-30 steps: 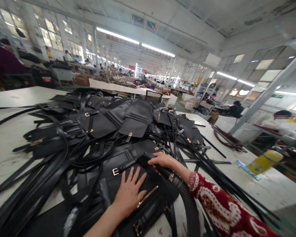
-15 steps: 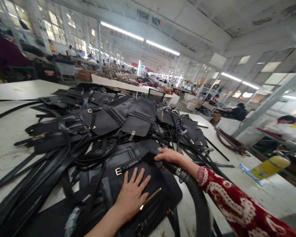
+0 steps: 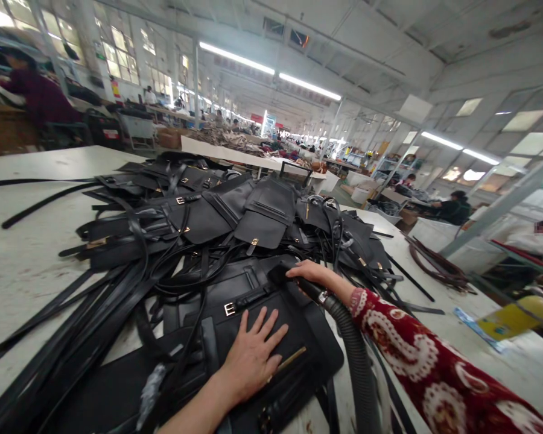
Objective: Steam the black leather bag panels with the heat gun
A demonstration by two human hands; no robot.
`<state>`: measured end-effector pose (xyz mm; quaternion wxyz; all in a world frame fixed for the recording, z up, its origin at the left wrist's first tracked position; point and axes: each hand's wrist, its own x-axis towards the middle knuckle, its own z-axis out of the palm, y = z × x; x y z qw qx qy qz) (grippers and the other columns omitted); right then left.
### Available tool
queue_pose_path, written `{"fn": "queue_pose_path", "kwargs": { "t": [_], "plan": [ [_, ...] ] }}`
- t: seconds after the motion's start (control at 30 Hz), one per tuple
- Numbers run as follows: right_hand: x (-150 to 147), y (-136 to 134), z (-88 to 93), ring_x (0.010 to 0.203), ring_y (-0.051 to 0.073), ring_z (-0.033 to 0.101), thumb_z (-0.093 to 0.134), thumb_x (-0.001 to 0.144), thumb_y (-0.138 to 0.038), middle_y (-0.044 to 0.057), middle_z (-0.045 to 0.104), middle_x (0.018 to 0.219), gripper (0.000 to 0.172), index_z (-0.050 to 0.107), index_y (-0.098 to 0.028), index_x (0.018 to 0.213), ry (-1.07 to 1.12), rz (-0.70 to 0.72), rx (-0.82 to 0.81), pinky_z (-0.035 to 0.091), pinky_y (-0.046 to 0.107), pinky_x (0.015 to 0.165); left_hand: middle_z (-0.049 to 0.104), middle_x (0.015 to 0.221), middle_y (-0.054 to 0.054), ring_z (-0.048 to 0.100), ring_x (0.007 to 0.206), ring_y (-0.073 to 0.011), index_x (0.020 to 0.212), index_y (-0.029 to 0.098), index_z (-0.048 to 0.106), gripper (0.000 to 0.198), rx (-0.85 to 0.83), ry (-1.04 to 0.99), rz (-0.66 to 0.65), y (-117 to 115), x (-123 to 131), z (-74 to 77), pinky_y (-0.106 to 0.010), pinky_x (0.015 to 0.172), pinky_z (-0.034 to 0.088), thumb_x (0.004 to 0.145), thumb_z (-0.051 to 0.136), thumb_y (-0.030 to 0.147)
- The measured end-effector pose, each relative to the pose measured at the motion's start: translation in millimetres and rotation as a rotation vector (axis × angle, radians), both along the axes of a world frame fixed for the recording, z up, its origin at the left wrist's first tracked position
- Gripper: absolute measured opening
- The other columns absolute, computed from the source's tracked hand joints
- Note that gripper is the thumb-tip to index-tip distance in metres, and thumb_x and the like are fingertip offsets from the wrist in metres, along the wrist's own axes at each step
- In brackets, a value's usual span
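Observation:
My left hand [image 3: 252, 356] lies flat with fingers spread on a black leather bag panel [image 3: 253, 313] that has a gold buckle and a gold bar. My right hand [image 3: 311, 273], in a red patterned sleeve, is wrapped round the nozzle of a black ribbed vacuum hose [image 3: 353, 355]. The nozzle tip rests on the upper edge of the same panel. The hose runs back under my right forearm.
A big heap of black bag pieces and straps [image 3: 199, 223] covers the white table [image 3: 22, 265]. Brown straps [image 3: 437, 265] and a yellow bottle [image 3: 511, 316] lie at the right. Other people work at tables behind and to the right.
The view has shifted so everything sits further right and lower. My right hand with the nozzle has moved slightly up the panel. My left hand stays pressed flat.

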<state>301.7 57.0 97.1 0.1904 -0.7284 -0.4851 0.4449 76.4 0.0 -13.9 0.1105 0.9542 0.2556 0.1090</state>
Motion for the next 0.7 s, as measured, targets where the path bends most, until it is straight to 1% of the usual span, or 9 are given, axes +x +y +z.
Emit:
{"fn": "queue_pose_path", "kwargs": {
  "t": [0.07,0.13,0.23,0.3,0.37,0.43,0.53,0.63,0.7],
  "plan": [
    [-3,0,3.1,0.042,0.014,0.054,0.06,0.071,-0.037,-0.004,0.053,0.048,0.022,0.056,-0.017,0.08,-0.014,0.008,0.015,0.045,0.025,0.042,0.019,0.148,-0.005,0.012,0.135,-0.0308,0.136,0.037,0.02,0.06,-0.003,0.004,-0.017,-1,-1,0.6,-0.066,0.101,0.01,0.082,0.046,0.036],
    [-1,-9,10.2,0.043,0.013,0.054,0.059,0.072,-0.037,-0.004,0.053,0.049,0.022,0.057,-0.017,0.08,-0.028,0.043,0.015,0.044,0.023,0.043,0.019,0.148,-0.005,0.011,0.135,-0.0303,0.136,0.037,0.019,0.061,-0.001,0.002,-0.029,-2,-2,0.3,-0.066,0.101,0.01,0.082,0.046,0.035],
    [3,-30,19.7,0.043,0.011,0.053,0.06,0.07,-0.031,-0.004,0.055,0.051,0.017,0.06,-0.016,0.077,-0.058,0.12,-0.004,0.043,0.022,0.043,0.018,0.148,-0.005,0.01,0.135,-0.0304,0.137,0.037,0.018,0.063,-0.001,-0.006,-0.033,-2,-2,-1.1,-0.066,0.102,0.01,0.081,0.047,0.035],
    [1,-37,20.1,0.043,0.011,0.052,0.063,0.065,-0.027,-0.004,0.057,0.053,0.012,0.061,-0.017,0.072,-0.088,0.167,-0.017,0.041,0.021,0.043,0.018,0.149,-0.005,0.01,0.135,-0.0306,0.137,0.037,0.018,0.064,-0.004,-0.004,-0.035,-2,-2,-1.5,-0.066,0.102,0.009,0.08,0.048,0.034],
    [-7,-33,16.1,0.043,0.011,0.052,0.063,0.063,-0.025,-0.003,0.057,0.054,0.01,0.06,-0.017,0.069,-0.125,0.19,-0.021,0.04,0.021,0.043,0.018,0.148,-0.005,0.01,0.135,-0.0308,0.137,0.037,0.017,0.065,-0.007,0.003,-0.036,-1,-2,-0.7,-0.066,0.101,0.009,0.08,0.048,0.033],
    [-17,-21,12.1,0.045,0.012,0.053,0.062,0.063,-0.025,-0.002,0.057,0.054,0.01,0.06,-0.017,0.069,-0.169,0.19,-0.02,0.04,0.022,0.043,0.018,0.148,-0.005,0.011,0.135,-0.031,0.137,0.037,0.017,0.065,-0.012,0.014,-0.039,-1,-2,0.8,-0.066,0.101,0.009,0.08,0.048,0.034],
    [-25,-8,13.4,0.047,0.014,0.054,0.063,0.061,-0.026,-0.001,0.058,0.053,0.011,0.061,-0.017,0.067,-0.241,0.195,-0.021,0.039,0.024,0.045,0.019,0.148,-0.005,0.011,0.135,-0.0312,0.137,0.037,0.018,0.063,-0.021,0.022,-0.038,-2,-3,2.7,-0.066,0.101,0.01,0.081,0.046,0.034],
    [-19,-11,19.6,0.048,0.015,0.054,0.066,0.057,-0.026,-0.001,0.058,0.053,0.011,0.06,-0.018,0.062,-0.286,0.22,-0.025,0.039,0.023,0.045,0.018,0.149,-0.004,0.01,0.135,-0.031,0.137,0.037,0.018,0.064,-0.021,0.016,-0.054,-4,-3,2.2,-0.066,0.101,0.009,0.08,0.048,0.033],
    [-14,-16,20.5,0.048,0.015,0.054,0.066,0.058,-0.027,-0.001,0.059,0.052,0.011,0.061,-0.018,0.063,-0.297,0.216,-0.024,0.038,0.023,0.045,0.017,0.149,-0.004,0.01,0.135,-0.0305,0.136,0.037,0.018,0.066,-0.02,0.009,-0.077,-5,-3,1.0,-0.066,0.102,0.008,0.079,0.049,0.032]
  ]
}}
